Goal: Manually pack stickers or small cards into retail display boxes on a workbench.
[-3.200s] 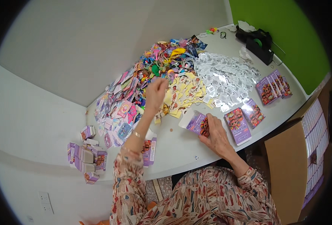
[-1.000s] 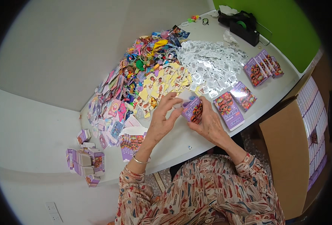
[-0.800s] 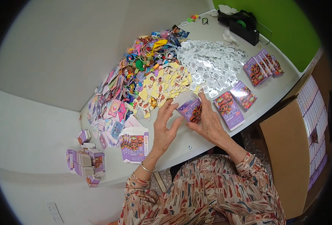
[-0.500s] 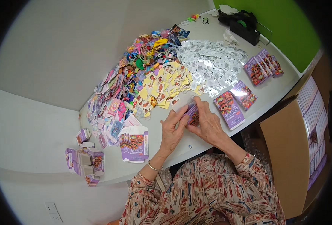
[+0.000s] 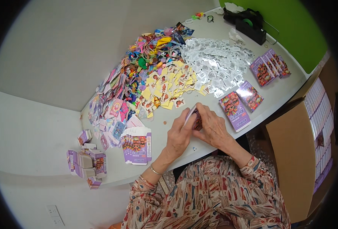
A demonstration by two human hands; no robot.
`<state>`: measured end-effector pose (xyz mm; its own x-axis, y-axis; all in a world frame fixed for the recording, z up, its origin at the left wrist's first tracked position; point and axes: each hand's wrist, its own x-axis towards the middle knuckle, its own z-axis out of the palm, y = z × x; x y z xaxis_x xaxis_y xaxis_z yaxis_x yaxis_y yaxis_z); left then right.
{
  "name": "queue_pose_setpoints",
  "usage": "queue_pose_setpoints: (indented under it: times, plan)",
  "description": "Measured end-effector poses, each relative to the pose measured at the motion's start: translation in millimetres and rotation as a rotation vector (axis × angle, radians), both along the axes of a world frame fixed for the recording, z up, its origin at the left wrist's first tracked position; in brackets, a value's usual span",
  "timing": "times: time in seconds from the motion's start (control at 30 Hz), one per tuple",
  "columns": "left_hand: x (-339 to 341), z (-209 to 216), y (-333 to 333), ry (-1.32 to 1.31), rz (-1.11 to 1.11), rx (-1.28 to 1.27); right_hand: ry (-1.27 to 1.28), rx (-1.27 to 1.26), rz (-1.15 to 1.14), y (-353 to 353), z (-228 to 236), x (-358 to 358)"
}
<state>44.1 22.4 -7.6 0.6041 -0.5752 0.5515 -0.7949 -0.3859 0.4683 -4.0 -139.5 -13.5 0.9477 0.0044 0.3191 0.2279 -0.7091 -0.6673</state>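
Over the near edge of the white table, a small purple printed box (image 5: 198, 122) is held between both my hands. My left hand (image 5: 179, 133) grips its left side, fingers curled, against a pale edge standing up there. On the other side my right hand (image 5: 213, 129) wraps round it with bent fingers, covering much of it. Two purple boxes lie flat right of my hands, a nearer one (image 5: 235, 112) and one behind it (image 5: 249, 97). To the left rests a fanned stack of flat purple cartons (image 5: 135, 147) with white flaps.
Beyond my hands spread yellow picture cards (image 5: 169, 86), white printed slips (image 5: 216, 63), colourful small toys (image 5: 153, 49) and pink packets (image 5: 113, 89). Purple boxes (image 5: 262, 72) lean in a row at right. A black tape dispenser (image 5: 251, 32) stands behind; a cardboard carton (image 5: 291, 160) sits right.
The box has turned between my hands, so a pale edge now stands up by my left fingers. Both hands have shifted slightly; my left fingers have moved up along the box.
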Motion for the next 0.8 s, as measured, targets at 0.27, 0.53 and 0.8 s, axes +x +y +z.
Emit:
queue_pose_setpoints:
  times: [0.27, 0.53, 0.8]
  plan:
    - [-8, 25, -7, 0.406, 0.077, -0.169, 0.053, -0.036, -0.045, 1, -4, 3]
    - [6, 32, -10, 0.499, 0.215, -0.144, 0.198, -0.064, -0.054, 7, 13, 9]
    - [17, 27, -4, 0.671, 0.282, -0.115, 0.265, -0.065, -0.026, 7, 16, 4]
